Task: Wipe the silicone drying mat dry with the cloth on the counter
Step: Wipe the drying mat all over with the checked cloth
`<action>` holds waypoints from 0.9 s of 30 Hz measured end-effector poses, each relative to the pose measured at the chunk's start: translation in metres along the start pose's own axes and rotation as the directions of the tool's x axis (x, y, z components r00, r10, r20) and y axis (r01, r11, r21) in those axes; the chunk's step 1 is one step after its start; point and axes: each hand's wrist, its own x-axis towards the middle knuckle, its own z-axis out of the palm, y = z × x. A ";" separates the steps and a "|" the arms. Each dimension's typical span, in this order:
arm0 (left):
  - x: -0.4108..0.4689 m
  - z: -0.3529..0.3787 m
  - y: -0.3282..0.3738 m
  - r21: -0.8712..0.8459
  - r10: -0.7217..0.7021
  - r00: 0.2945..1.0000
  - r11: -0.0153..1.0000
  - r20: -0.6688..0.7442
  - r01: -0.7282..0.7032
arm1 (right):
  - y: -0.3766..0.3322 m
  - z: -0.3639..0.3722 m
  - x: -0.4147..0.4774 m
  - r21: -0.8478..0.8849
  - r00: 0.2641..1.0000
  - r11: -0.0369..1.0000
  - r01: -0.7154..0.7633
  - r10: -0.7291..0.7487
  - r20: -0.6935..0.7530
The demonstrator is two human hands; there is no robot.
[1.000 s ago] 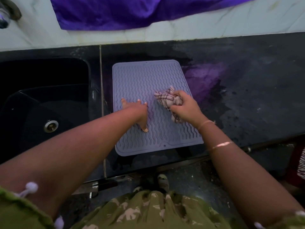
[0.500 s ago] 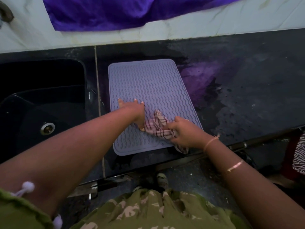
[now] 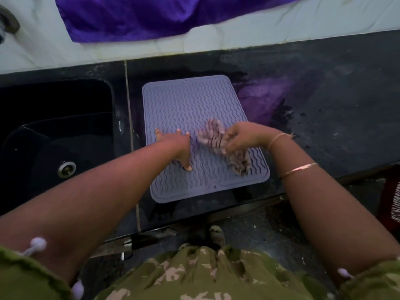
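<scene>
A lavender silicone drying mat (image 3: 190, 105) with wavy ridges lies flat on the dark counter (image 3: 335, 105), just right of the sink. My left hand (image 3: 177, 146) presses flat on the mat's left middle, fingers spread, holding nothing. My right hand (image 3: 240, 137) is closed on a crumpled checked cloth (image 3: 213, 135) over the mat's right middle. The cloth looks blurred, and a tail of it trails toward the mat's near right corner.
A black sink (image 3: 56, 131) with a metal drain (image 3: 66, 169) lies to the left. A purple cloth (image 3: 151, 16) hangs on the white tiled wall behind. Wet patches darken the counter right of the mat. The counter's front edge runs just below the mat.
My right hand has swept the cloth from the mat's near edge back up toward its right middle. My left hand has stayed pressed on the mat.
</scene>
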 end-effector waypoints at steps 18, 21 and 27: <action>0.001 0.003 -0.003 0.022 0.015 1.000 1.000 0.008 -0.015 | 0.025 0.061 -0.014 -0.339 0.858 0.910 0.239 -0.362 -0.365; 0.004 -0.005 -0.005 0.000 0.033 0.997 0.999 0.069 -0.033 | 0.023 0.025 0.004 0.408 0.860 0.890 0.205 0.035 -0.508; 0.023 -0.057 -0.016 -0.054 0.013 0.998 0.998 -0.057 -0.017 | 0.016 -0.047 0.060 0.846 0.802 0.462 0.267 0.380 -0.461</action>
